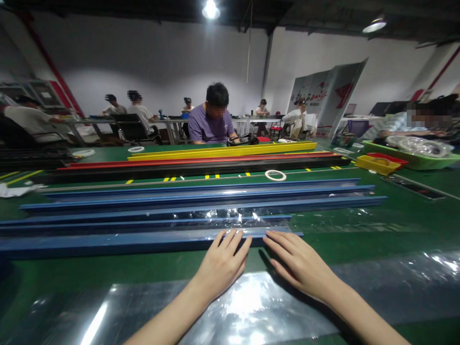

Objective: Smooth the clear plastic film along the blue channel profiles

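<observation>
My left hand (223, 261) lies palm down with fingers stretched out, the fingertips at the near blue channel strip (125, 243) close to its right end. Beside it, my right hand (300, 262) is also open, its fingertips reaching over the same strip near its tip and its thumb apart. Neither hand grips anything that I can see. Below both wrists a wide sheet of clear plastic film (151, 311) stretches across the green table (179, 274). Behind the near strip, several more long blue strips (323, 203) lie side by side with shiny clear film about them.
Farther back lie red and black strips (201, 165) and yellow strips (223, 152). A white tape roll (275, 176) rests on the table. At right are a yellow tray (377, 165) and a green bin (424, 160). A person in purple (212, 122) sits opposite.
</observation>
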Action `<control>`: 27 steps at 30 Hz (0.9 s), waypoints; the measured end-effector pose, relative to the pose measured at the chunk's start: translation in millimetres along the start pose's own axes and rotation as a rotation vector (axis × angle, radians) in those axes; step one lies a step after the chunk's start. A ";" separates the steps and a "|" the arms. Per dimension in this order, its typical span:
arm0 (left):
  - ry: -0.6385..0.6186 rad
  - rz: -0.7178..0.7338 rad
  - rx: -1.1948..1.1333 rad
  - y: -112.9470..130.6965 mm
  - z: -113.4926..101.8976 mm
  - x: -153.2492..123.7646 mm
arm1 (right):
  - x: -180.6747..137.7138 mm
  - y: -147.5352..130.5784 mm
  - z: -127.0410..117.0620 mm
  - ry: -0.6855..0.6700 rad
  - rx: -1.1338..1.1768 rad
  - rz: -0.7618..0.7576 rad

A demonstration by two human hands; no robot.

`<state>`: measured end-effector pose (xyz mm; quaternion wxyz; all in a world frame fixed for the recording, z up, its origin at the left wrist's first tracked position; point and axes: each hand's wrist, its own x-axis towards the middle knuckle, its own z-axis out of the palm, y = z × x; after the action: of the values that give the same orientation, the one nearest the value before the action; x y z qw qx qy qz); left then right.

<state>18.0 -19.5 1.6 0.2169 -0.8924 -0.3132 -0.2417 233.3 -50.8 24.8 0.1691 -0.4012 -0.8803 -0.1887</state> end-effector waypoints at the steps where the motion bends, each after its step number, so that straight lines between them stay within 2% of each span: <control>1: 0.009 -0.002 0.002 0.0 -0.1 0.1 | -0.4 4.2 -2.6 0.003 -0.003 0.009; 5: 0.062 -0.046 0.022 0.3 -1.6 1.0 | -4.7 25.3 -12.0 0.062 -0.055 0.138; 10: 0.066 -0.142 0.059 1.4 -2.6 1.1 | -8.7 35.7 -13.3 0.005 -0.105 0.262; 14: 0.072 -0.159 0.067 1.7 -2.1 0.4 | -4.8 21.5 -6.3 -0.008 -0.102 0.200; 20: 0.006 -0.052 0.017 0.5 -1.2 0.2 | 1.3 -1.5 -0.5 -0.001 -0.055 0.064; 24: -0.012 -0.049 0.013 0.6 -1.7 0.4 | 0.3 6.4 -8.4 -0.034 -0.048 0.041; 27: 0.009 -0.075 0.029 1.6 -2.2 0.5 | -2.9 20.5 -16.0 -0.017 -0.111 0.106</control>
<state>18.8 -21.6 3.2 0.2219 -0.8758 -0.3489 -0.2491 253.3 -47.7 41.4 0.1488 -0.4577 -0.8473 -0.2245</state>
